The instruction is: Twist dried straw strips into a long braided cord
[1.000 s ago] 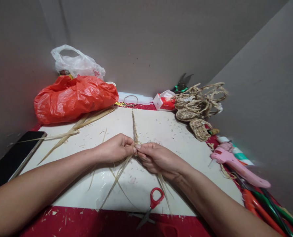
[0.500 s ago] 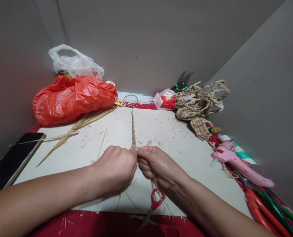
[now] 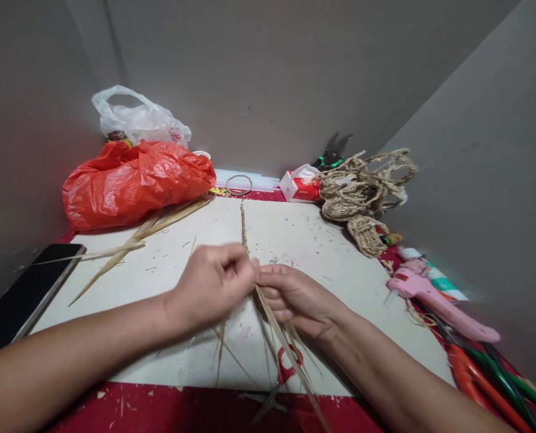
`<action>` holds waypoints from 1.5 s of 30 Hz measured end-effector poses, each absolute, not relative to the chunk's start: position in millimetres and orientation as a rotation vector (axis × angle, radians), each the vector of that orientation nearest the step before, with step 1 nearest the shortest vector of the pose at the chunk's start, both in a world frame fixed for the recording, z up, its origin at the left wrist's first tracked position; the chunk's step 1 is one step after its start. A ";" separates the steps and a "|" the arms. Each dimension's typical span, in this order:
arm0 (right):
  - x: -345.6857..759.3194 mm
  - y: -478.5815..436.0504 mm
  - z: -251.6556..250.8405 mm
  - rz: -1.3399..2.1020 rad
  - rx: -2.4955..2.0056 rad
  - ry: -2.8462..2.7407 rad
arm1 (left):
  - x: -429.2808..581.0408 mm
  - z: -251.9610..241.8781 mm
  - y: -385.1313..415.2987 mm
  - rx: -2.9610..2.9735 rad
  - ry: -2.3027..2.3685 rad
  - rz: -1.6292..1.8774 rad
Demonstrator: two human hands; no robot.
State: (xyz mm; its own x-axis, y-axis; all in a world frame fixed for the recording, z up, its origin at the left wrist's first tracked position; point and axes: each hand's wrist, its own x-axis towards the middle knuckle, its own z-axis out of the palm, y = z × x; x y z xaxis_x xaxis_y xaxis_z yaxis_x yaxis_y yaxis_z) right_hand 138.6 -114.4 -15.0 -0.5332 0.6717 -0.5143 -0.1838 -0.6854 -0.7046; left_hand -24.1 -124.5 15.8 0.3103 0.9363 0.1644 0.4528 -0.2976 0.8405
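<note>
A thin braided straw cord [image 3: 244, 225] runs away from me across the white board, its near end covered by my fingers. My left hand [image 3: 220, 273] is closed in a pinch at that end, thumb and forefinger together. Close against it, my right hand [image 3: 290, 294] pinches the same end between thumb and forefinger, the other fingers curled. Loose flat straw strips [image 3: 286, 343] trail from under both hands toward the front edge. Beneath the strips lies a pair of scissors [image 3: 287, 371] with red handles.
A white board [image 3: 340, 325] covers the red table. Dried leaf strips [image 3: 118, 258] and a phone [image 3: 24, 294] lie left, near a red plastic bag [image 3: 136, 180]. Coiled straw rope [image 3: 358, 192], a tissue pack [image 3: 301, 183], pruning shears [image 3: 333, 153] and a pink glue gun [image 3: 439, 300] line the right.
My left hand has risen slightly and turned at the braid's end. A long straw strip now hangs down from between the hands over the scissors. The right hand has hardly moved.
</note>
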 end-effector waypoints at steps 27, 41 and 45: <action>144.0 -113.3 -11.8 1.385 -1.402 -2.058 | -27.1 -6.1 -94.3 1.309 0.964 0.294; 126.0 -132.5 13.2 0.645 -1.752 -2.341 | -22.3 -15.5 -109.0 1.255 0.955 0.600; 107.4 -152.5 17.9 0.438 -1.941 -2.270 | -20.9 -12.6 -107.0 1.161 0.981 0.586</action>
